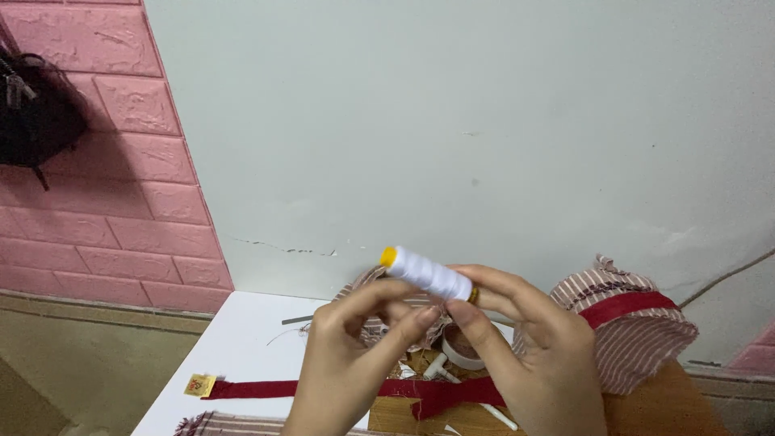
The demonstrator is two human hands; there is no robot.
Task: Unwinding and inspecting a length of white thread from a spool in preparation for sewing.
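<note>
Spool: I see 1 white thread spool (429, 275) with yellow ends, raised above the table (242, 343), tilted, near the pale wall.
Hands: I see the left hand (347, 363) and right hand (537, 355) close together, both pinching the spool with their fingertips.
Below: red fabric strip (323, 389), striped cloth (630, 331), tape roll (462, 349).
</note>
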